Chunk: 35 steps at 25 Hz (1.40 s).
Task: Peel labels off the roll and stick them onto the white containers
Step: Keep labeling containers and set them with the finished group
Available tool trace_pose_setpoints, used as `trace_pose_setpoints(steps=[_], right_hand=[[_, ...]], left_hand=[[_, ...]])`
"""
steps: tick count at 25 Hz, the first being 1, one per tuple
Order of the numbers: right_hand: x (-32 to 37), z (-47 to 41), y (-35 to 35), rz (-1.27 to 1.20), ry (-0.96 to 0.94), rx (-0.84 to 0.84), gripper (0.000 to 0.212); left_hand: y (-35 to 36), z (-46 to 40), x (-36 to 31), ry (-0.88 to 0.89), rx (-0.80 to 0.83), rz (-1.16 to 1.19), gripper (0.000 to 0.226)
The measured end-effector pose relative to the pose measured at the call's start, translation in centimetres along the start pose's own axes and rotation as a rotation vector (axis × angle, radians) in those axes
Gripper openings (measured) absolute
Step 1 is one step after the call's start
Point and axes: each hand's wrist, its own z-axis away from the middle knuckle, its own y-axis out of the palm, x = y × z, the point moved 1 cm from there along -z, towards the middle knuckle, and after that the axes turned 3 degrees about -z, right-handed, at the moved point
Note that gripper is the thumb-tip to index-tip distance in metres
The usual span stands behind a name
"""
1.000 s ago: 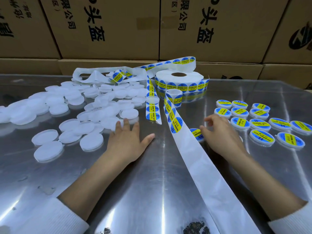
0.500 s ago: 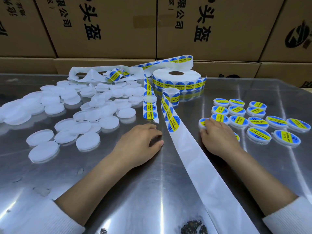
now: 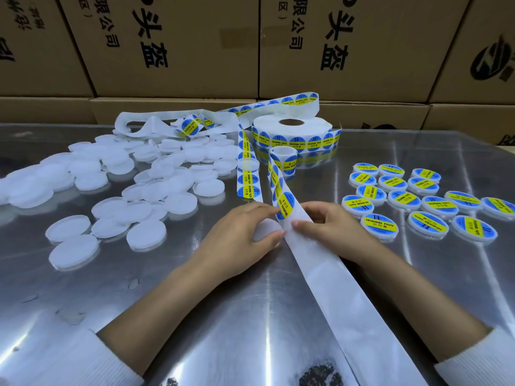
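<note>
Plain white containers lie heaped at left on the metal table, all closed, contents not visible; labelled containers sit grouped at right. The left hand grips one white container. The right hand pinches the backing strip beside a label. The roll stands behind.

The table is glossy sheet metal, mirror-bright with streaky glare and a few dull smudges at 7 o'clock. The white containers at 9 o'clock look like matt, slightly translucent plastic. The backing strip is smooth matt paper; the labels on it are shiny. The boxes at 12 o'clock are matt brown cardboard.
</note>
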Motion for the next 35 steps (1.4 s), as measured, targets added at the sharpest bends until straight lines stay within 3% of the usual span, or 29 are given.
trace_pose_setpoints(steps=[2, 5, 9, 15, 22, 28, 32, 35], right_hand=[[0.2, 0.1, 0.0, -0.096, -0.025, 0.026, 0.025], [0.6, 0.2, 0.1, -0.181, -0.060, 0.083, 0.017], [0.9, 0.5, -0.1, -0.171, -0.095, 0.202, 0.015], [1.1, 0.6, -0.1, -0.117, -0.136, 0.274, 0.021], [0.3, 0.3, -1.2, 0.156, -0.048, 0.161, 0.023], [0.5, 0.3, -1.7, 0.133, 0.030, 0.109, 0.021], [1.7, 0.2, -1.9, 0.130, -0.014, -0.183, 0.014], [3.3, 0.8, -1.5, -0.045, -0.001, -0.063, 0.030]], left_hand=[[0.0, -0.1, -0.2, -0.028, -0.049, 0.035, 0.045], [-0.2, 0.0, -0.6, -0.023, -0.087, 0.096, 0.036], [-0.7, 0.3, -1.0, -0.036, -0.058, 0.154, 0.013], [-0.8, 0.3, -0.9, -0.109, -0.130, 0.230, 0.009], [-1.5, 0.1, -0.9, -0.105, -0.258, 0.296, 0.006], [-3.2, -0.4, -0.2, -0.149, -0.525, 0.439, 0.007], [-3.0, -0.3, -0.8, -0.093, -0.487, 0.451, 0.010], [-2.6, -0.3, -1.3, -0.030, -0.389, 0.362, 0.032]])
